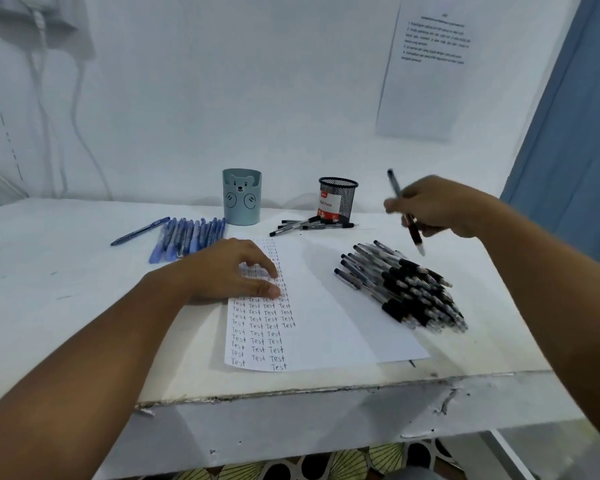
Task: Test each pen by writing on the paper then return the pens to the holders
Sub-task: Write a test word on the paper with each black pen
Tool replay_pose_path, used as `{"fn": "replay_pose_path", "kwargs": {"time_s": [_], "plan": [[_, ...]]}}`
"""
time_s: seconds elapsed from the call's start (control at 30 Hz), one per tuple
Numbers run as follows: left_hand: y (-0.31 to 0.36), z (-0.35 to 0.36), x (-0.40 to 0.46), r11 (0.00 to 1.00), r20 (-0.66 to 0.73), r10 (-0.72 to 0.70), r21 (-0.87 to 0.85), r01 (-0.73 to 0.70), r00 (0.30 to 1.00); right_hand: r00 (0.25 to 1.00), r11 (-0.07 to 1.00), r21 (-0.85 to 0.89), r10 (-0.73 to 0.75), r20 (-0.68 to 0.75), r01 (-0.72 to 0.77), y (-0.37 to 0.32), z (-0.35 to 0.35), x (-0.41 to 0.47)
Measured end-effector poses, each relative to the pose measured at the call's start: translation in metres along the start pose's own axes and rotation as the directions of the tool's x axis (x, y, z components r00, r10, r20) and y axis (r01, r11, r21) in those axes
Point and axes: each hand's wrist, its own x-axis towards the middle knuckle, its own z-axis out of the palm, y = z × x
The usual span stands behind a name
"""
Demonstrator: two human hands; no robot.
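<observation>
A white paper (329, 306) covered in columns of the word "Test" lies on the table. My left hand (229, 271) rests flat on its upper left part, fingers straight. My right hand (440, 206) is raised over the table's right side and grips a black pen (406, 216), tip pointing down. A big pile of black pens (402, 289) lies right of the paper. Blue pens (187, 237) lie in a row at the left. At the back stand a light blue bear holder (241, 197) and a black mesh holder (337, 199).
A few black pens (309, 225) lie on the table in front of the mesh holder. A printed sheet (426, 67) hangs on the wall at the right. The white table's chipped front edge (291, 393) runs below the paper. Cables hang at the far left.
</observation>
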Motion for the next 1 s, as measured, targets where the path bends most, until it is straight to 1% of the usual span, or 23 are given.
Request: {"fn": "replay_pose_path", "kwargs": {"time_s": [0.07, 0.17, 0.3, 0.47, 0.83, 0.93, 1.0], "plan": [[0.0, 0.0, -0.001, 1.0, -0.003, 0.001, -0.015, -0.001, 1.0, 0.992, 0.981, -0.187, 0.067, 0.106, -0.046, 0.01, -0.004, 0.006], [0.0, 0.0, -0.002, 1.0, 0.002, -0.001, -0.026, 0.001, 1.0, 0.975, 0.945, -0.314, 0.147, 0.168, -0.089, 0.016, -0.003, 0.01], [0.003, -0.001, -0.002, 1.0, 0.005, 0.002, -0.021, -0.002, 1.0, 0.958, 0.911, -0.391, 0.218, 0.185, -0.132, 0.019, 0.001, 0.012], [0.004, -0.001, -0.003, 1.0, 0.003, 0.0, -0.018, 0.0, 1.0, 0.922, 0.89, -0.419, 0.302, 0.243, -0.181, 0.021, 0.008, 0.012], [0.007, -0.001, -0.004, 1.0, 0.004, -0.009, -0.008, 0.009, 1.0, 0.935, 0.9, -0.403, 0.275, 0.225, -0.168, 0.029, 0.008, 0.018], [0.008, -0.002, -0.004, 1.0, 0.0, -0.018, -0.002, 0.018, 1.0, 0.958, 0.907, -0.397, 0.228, 0.177, -0.142, 0.031, 0.012, 0.024], [0.005, -0.002, -0.003, 0.999, -0.034, -0.036, 0.002, 0.036, 0.999, 0.979, 0.891, -0.442, 0.169, 0.113, -0.103, 0.03, 0.017, 0.03]]}}
